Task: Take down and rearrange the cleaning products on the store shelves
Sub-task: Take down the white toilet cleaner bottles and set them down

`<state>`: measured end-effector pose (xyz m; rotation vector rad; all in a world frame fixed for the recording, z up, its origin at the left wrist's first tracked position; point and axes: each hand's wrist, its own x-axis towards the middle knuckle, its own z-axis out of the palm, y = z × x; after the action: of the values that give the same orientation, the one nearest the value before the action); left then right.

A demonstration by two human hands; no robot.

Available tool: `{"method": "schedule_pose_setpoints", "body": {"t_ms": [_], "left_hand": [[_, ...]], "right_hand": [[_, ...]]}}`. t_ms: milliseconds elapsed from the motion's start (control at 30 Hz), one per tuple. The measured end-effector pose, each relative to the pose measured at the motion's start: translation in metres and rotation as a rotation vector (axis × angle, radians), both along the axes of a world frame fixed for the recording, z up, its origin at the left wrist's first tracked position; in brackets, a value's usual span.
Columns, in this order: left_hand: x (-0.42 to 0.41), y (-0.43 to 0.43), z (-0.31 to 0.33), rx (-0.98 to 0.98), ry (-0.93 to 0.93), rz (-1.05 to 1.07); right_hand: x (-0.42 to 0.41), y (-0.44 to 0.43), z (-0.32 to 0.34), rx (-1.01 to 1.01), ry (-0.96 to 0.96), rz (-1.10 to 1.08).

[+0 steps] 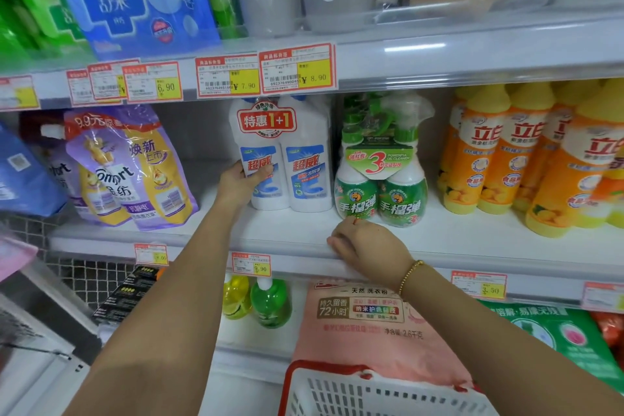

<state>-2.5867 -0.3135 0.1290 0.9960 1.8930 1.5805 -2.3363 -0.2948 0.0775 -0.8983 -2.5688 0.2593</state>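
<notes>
A twin pack of white toilet-cleaner bottles (297,158) with blue labels stands on the middle shelf (256,233). My left hand (241,184) grips the pack's left bottle, thumb across the label. To its right stands a green twin pack of spray cleaner (381,185). My right hand (366,248) rests on the shelf's front edge just below the spray pack, fingers curled over the lip, holding no product.
Purple softener pouches (135,172) lean left of the white bottles; orange dish-soap bottles (506,158) fill the right. A red and white basket (368,392) sits low in front. A pink detergent bag (368,331) and green bottles (270,304) occupy the lower shelf.
</notes>
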Motion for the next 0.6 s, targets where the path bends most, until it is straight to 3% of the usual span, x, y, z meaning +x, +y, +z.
{"method": "schedule_pose_setpoints", "body": {"t_ms": [100,200,233,300,400,500,600], "left_hand": [[0.016,-0.005,0.004,-0.007,0.035,0.111],[0.055,-0.024,0.008,0.236,0.178,0.395],[0.072,-0.03,0.008,0.337,0.225,0.401],[0.105,-0.03,0.003,0.367,0.268,0.215],[0.142,-0.016,-0.007,0.129,0.274,-0.109],[0.154,-0.005,-0.01,0.044,0.232,-0.161],[0.151,-0.005,-0.007,-0.011,0.192,-0.181]], "right_hand": [[0.021,-0.003,0.009,-0.117,0.172,-0.027],[0.055,-0.002,0.018,-0.096,0.432,-0.137],[0.065,0.0,0.023,-0.08,0.52,-0.2],[0.079,0.007,0.032,-0.066,0.644,-0.312],[0.083,0.026,0.045,-0.245,0.607,-0.395],[0.074,0.038,0.05,-0.419,0.518,-0.328],[0.067,0.039,0.048,-0.425,0.504,-0.336]]}}
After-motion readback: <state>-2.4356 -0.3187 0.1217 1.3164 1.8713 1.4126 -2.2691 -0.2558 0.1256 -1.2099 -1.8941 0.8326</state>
